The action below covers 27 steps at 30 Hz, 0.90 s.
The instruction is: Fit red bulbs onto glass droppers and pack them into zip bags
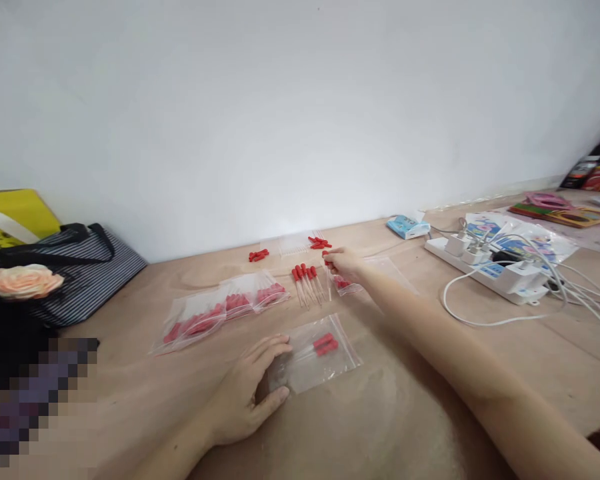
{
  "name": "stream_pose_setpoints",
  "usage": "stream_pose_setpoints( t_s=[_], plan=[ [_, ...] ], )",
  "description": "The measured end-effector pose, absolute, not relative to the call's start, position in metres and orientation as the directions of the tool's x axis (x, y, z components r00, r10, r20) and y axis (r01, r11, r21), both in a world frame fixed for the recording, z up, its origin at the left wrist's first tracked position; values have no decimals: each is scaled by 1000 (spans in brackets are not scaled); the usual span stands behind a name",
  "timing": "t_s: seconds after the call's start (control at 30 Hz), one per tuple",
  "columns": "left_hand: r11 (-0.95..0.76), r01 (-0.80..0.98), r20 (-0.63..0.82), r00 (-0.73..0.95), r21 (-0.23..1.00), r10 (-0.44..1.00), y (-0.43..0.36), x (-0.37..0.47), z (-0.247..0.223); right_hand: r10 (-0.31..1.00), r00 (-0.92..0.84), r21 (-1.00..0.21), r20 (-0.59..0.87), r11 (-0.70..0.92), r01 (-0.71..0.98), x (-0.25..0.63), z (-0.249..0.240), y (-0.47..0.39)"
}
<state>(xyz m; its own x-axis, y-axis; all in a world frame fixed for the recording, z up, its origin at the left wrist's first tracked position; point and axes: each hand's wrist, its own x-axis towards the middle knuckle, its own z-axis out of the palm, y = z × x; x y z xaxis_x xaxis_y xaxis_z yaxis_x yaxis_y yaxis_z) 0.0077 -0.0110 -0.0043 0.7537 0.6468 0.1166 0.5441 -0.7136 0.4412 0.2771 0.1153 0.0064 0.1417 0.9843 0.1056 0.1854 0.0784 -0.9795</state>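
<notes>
My left hand (253, 387) lies with fingers spread at the left edge of a clear zip bag (305, 377). Inside that bag are a few droppers with red bulbs (326, 345). Farther out, my right hand (345, 261) is closed in a pinch on the red bulb of a dropper (326, 256), whose thin tube points down. Just left of it, several loose droppers (305, 273) lie side by side, bulbs toward the wall. Beneath my right wrist is another zip bag (385, 270) with red bulbs showing at its left end.
Filled zip bags (195, 317) overlap at the left. Red bulbs (259, 255) and thin clear tubes (295, 245) lie near the wall. To the right are a blue tissue pack (407, 227) and a power strip (485, 270) with tangled white cables. A striped bag (95, 273) stands left.
</notes>
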Motion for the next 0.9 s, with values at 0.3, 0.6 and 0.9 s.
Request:
stream_pose_setpoints(
  t_s=[0.3,0.6,0.9],
  plan=[
    [-711,559,118,745,427,656,-13,10,-2,970,232,-938,69,142,-316,326,-7,16],
    [-737,556,133,757,383,640,-14,13,-1,952,306,-902,-18,116,-415,305,-21,0],
    [-731,578,118,750,362,651,-11,8,-9,978,169,-883,-122,-29,-469,275,-24,-11]
  ],
)
